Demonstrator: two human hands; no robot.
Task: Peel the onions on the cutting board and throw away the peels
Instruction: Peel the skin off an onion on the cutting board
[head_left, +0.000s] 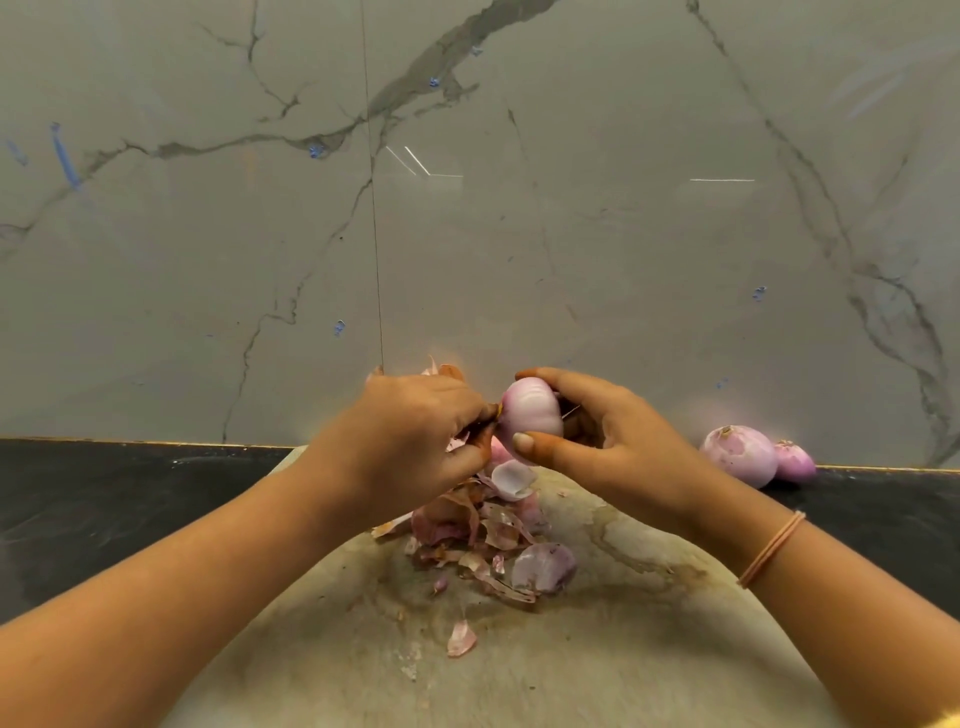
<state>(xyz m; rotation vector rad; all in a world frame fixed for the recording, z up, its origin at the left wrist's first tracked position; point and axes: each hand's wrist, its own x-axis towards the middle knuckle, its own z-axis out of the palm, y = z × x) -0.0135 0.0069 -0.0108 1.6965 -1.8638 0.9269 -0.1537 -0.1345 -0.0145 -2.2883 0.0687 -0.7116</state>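
My right hand (597, 441) grips a pale pink, mostly peeled onion (530, 410) above the worn, stained cutting board (649, 649). My left hand (415, 436) pinches a strip of skin at the onion's left end, fingers closed on it. Under both hands a heap of pink and brown onion peels (488, 535) lies on the board, and one loose peel (461, 638) sits nearer to me. Two peeled onions, a larger one (737, 454) and a smaller one (795, 461), rest on the dark counter at the right, against the wall.
A black countertop (104, 499) runs left and right of the board. A grey marble-patterned wall (467, 208) rises straight behind it. A thin band circles my right wrist (771, 548).
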